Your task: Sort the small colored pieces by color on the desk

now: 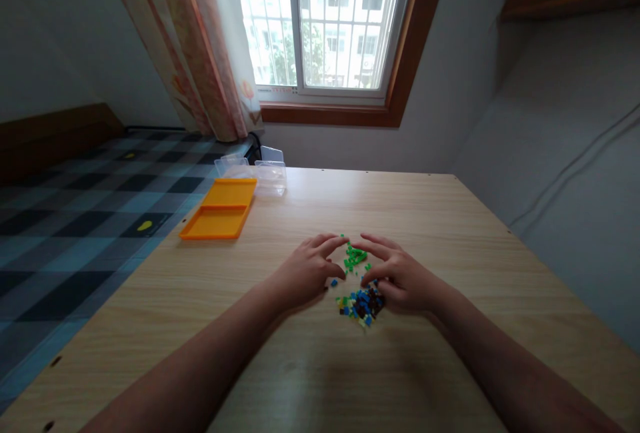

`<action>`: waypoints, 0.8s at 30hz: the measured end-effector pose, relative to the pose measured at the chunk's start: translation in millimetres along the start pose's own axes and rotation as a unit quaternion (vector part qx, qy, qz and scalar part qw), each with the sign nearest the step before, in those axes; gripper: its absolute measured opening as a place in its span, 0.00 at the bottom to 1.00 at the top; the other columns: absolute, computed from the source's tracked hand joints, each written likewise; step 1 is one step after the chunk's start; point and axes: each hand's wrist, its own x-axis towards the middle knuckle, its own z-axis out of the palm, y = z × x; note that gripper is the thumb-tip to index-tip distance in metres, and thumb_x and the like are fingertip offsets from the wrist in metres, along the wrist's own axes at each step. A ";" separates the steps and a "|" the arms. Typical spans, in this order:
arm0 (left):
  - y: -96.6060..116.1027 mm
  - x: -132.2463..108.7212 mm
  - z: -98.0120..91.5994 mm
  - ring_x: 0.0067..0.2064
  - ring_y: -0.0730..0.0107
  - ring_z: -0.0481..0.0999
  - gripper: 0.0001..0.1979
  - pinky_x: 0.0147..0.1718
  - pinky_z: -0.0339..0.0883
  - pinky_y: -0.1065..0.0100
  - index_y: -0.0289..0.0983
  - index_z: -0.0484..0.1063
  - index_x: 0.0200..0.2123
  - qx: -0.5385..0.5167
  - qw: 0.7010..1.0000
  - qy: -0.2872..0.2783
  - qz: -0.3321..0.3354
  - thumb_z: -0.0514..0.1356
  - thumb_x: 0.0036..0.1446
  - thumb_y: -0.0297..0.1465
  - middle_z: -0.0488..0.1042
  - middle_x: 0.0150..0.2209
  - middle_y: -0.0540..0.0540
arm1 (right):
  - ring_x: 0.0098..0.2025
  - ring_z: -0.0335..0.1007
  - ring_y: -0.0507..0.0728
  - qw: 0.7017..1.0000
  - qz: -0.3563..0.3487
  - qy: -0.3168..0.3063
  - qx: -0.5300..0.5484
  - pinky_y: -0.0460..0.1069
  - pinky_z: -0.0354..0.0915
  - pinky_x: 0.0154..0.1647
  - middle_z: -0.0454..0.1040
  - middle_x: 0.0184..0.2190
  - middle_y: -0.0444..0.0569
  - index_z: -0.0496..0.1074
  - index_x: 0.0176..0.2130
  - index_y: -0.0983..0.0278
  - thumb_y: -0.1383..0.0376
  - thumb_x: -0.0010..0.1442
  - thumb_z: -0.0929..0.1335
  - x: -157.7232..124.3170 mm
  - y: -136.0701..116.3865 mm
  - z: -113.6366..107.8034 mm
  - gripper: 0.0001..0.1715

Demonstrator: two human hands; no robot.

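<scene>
Small green building bricks [355,257] lie in a loose cluster on the wooden table [240,359]. My left hand [313,269] rests at the left of this cluster, its fingers apart and reaching toward the green pieces. On the other side, my right hand [397,271] has its fingers spread, the index finger near the green bricks and the lower fingers close to a mixed pile. That pile of blue, dark, yellow and green bricks [363,305] sits nearer to me, partly covered by my right hand. A single blue brick [334,283] lies beside my left thumb.
An orange two-part tray [219,223] lies at the table's far left. Behind it stand clear plastic boxes [271,176]. A bed with a checked cover [150,183] adjoins the left edge, a wall [565,173] the right. Beyond the table is a barred window [340,26].
</scene>
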 end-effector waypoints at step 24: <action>11.1 -0.2 -4.3 0.34 0.66 0.71 0.16 0.37 0.67 0.64 0.47 0.81 0.42 -0.031 0.997 -0.046 0.046 0.59 0.55 0.25 0.72 0.33 0.48 | 0.72 0.44 0.67 0.999 -0.005 -0.036 -0.005 0.68 0.50 0.67 0.57 0.69 0.42 0.82 0.32 0.56 0.75 0.47 0.67 -0.2 -8.4 -5.7 0.19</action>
